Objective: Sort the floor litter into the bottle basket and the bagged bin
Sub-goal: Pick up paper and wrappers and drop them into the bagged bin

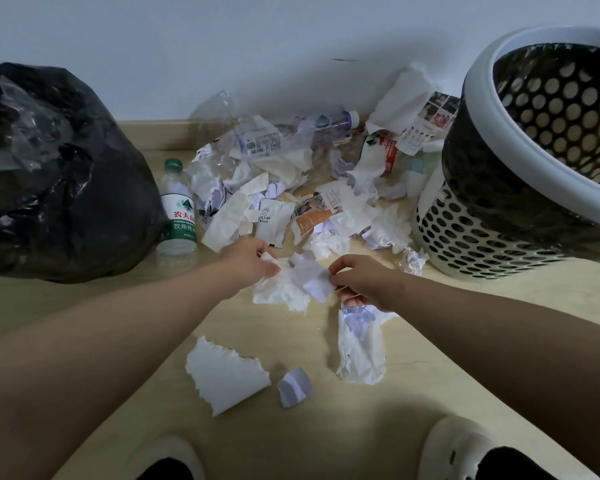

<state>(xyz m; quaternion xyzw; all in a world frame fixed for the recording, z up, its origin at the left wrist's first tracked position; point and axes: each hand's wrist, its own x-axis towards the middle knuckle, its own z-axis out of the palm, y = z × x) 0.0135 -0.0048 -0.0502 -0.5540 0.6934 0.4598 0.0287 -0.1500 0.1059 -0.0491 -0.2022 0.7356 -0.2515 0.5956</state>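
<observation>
The left hand [253,261] and right hand [364,282] each pinch an edge of the crumpled white tissue and lilac paper scraps [291,289] lying between them on the floor [291,431], and, so lightly held, loose bits may drop short of the black-bagged white perforated bin [492,216] beyond the right hand.

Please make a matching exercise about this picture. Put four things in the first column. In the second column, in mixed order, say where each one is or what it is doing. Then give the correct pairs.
Things
1. green-capped bottle
2. clear bottle
3. basket
4. right hand

Places or states
A. lies on the litter pile by the wall
B. pinches a paper scrap
C. far right, lined with black plastic
D. stands upright beside the black bag

Pairs: 1-D, 2-A, 3-C, 4-B
</observation>
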